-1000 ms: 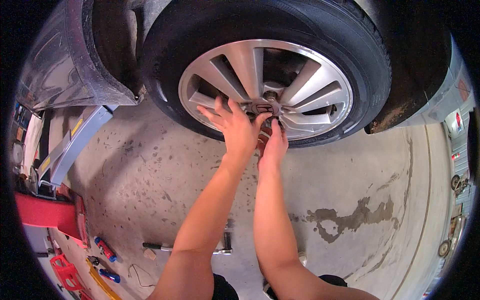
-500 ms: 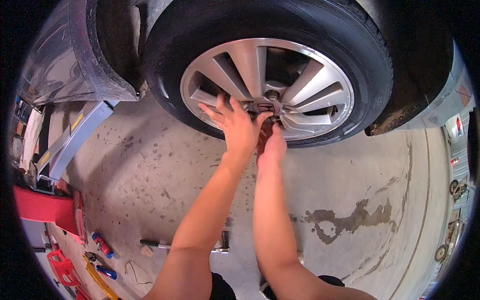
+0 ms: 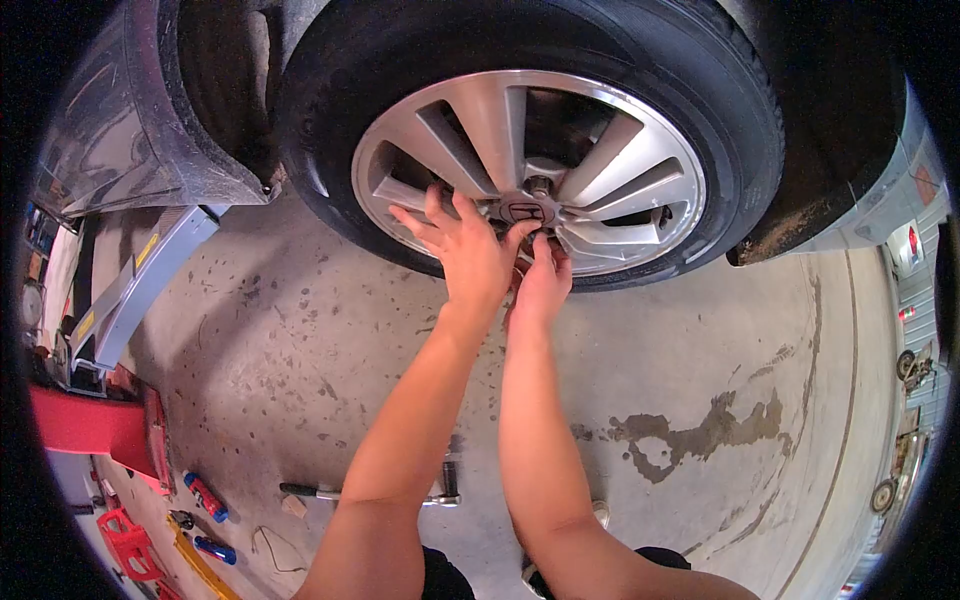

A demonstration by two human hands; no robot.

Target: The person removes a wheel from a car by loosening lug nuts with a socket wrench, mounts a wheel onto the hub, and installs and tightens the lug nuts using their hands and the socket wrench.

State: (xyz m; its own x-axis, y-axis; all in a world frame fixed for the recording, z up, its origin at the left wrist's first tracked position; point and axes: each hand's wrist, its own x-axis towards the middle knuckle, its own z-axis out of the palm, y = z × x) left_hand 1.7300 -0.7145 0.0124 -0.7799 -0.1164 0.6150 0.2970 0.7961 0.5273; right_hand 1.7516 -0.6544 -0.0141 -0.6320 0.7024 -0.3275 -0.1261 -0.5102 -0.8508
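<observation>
A silver alloy wheel (image 3: 620,165) with a black tire (image 3: 735,110) fills the upper middle of the head view. My left hand (image 3: 470,250) lies against the wheel's lower left spokes, its fingers spread and its thumb reaching to the center cap (image 3: 527,210). Just below that cap, my right hand (image 3: 543,285) has its fingertips drawn together at the lower lug holes. Whatever those fingertips pinch, if anything, is hidden. A lug nut or stud (image 3: 540,186) shows in the hole above the cap.
A blue-grey lift arm (image 3: 150,290) reaches under the car body at left, near a red stand (image 3: 95,425). On the concrete floor lie a long-handled wrench (image 3: 330,493) and two blue cans (image 3: 205,497). A dark stain (image 3: 700,430) marks the floor at right.
My right hand has moved slightly up, and its fingertips now meet the wheel just under the center cap. The left hand keeps its spread pose. The view has shifted a little.
</observation>
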